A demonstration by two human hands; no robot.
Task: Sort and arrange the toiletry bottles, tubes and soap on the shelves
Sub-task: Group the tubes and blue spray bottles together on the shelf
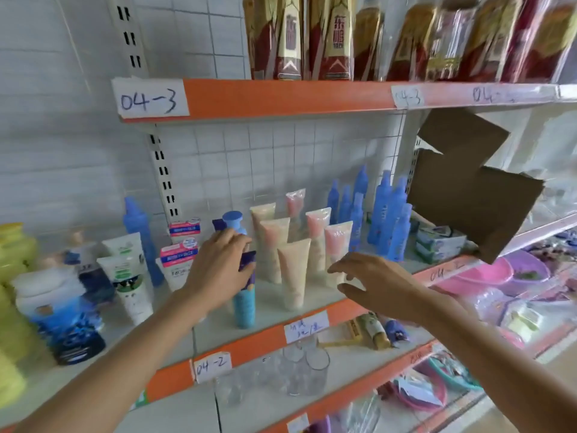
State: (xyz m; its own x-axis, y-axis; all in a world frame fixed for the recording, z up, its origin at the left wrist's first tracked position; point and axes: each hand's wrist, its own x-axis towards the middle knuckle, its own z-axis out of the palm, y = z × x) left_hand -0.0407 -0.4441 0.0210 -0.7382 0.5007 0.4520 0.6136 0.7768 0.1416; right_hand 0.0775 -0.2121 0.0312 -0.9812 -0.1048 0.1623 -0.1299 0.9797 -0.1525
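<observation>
Cream tubes (292, 276) and pink tubes (335, 242) stand cap-down, clustered mid-shelf (274, 326). Blue spray bottles (382, 210) upright behind them at right. Teal bottle (245, 303) upright at front, dark tube (248, 260) against it (label unreadable). White tubes (129, 285) stand left. Soap boxes (438, 243) stacked far right.

Left hand (218, 260) grips a dark blue tube (248, 260) above a light blue tube (245, 303) on the shelf (249, 342). Right hand (374, 282) hovers with fingers spread, near the cream tubes (292, 276).

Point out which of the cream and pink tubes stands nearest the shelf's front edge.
The cream tube standing alone in front, between the two hands; the other cream and pink tubes stand in rows behind it.
</observation>
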